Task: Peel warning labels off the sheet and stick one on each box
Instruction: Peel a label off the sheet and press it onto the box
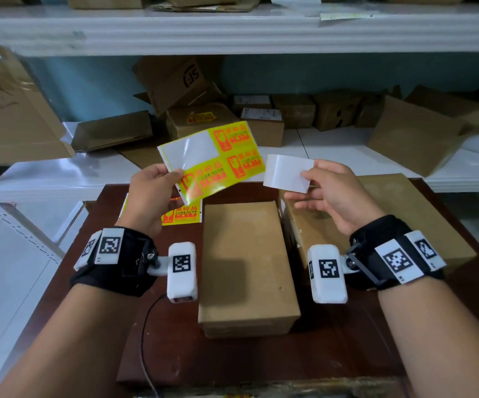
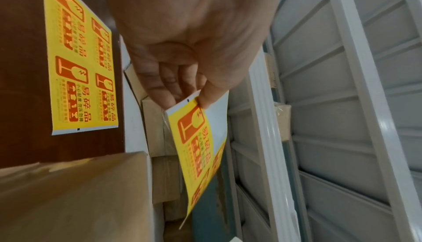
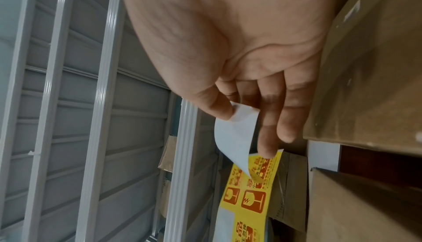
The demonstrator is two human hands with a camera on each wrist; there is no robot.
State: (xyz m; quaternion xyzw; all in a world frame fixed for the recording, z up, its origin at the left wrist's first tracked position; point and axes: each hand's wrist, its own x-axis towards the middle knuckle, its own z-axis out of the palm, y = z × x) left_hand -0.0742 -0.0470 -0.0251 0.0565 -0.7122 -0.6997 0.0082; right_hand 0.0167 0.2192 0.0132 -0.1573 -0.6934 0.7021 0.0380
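My left hand [image 1: 172, 173] pinches the corner of a yellow label sheet [image 1: 218, 159] above the table; the left wrist view shows thumb and fingers on that sheet [image 2: 196, 137]. A bare white patch sits at the sheet's upper left. My right hand [image 1: 307, 176] pinches one peeled label [image 1: 287, 173] by its edge, white back toward me, just right of the sheet. In the right wrist view the label [image 3: 237, 134] curls free in front of the sheet [image 3: 248, 191]. Below stand a plain brown box [image 1: 247, 265] and a second box [image 1: 376, 219] to its right.
Another sheet of yellow labels [image 1: 181, 215] lies on the dark brown table [image 1: 333, 354] left of the middle box. A black cable [image 1: 146, 326] runs over the table's front. White shelves [image 1: 333, 147] behind hold several cardboard boxes, one with a yellow label [image 1: 201, 117].
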